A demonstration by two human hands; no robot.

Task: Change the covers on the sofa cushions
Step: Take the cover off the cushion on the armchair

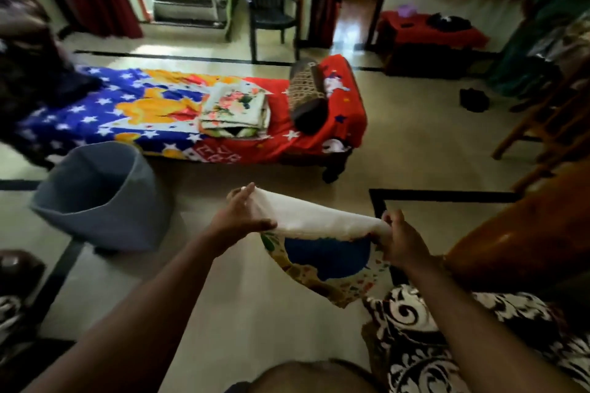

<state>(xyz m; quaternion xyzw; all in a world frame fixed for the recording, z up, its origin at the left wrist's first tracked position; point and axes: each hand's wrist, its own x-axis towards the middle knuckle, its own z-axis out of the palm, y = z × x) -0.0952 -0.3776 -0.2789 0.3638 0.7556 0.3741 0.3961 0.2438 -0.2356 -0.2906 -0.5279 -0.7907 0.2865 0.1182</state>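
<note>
Both hands hold a cushion cover (322,220) out in front of the person, above the pale floor (242,313), at about 5 o'clock from the middle of the view. The left hand (244,215) grips the cover's left end, thumb underneath and fingers (245,193) curled over the top edge of the bunched cloth. The right hand (404,241) grips the right end, its fingers wrapped round the fabric so that the tips are hidden. Between the two hands the cover is stretched and turned so its white inner side faces up, while the printed side, cream with small coloured shapes and a large blue patch, hangs down below at 6 o'clock of the stretched edge. At 9 o'clock from the hands a grey fabric basket (99,195) stands on the floor with its mouth open towards the camera; only its grey inner walls show, and the bottom cannot be made out. Farther off, at 12 o'clock, a low cot (223,112) carries a bright sheet with stars on blue and a red end. On it lies a folded stack of floral covers (234,110), and just to the right of the stack, at 2 o'clock, a dark patterned bolster (308,96) rests across the red part. At 4 o'clock, low in the view, a black-and-white swirl-patterned cloth (447,344) lies beside a brown wooden armrest (510,246).
</note>
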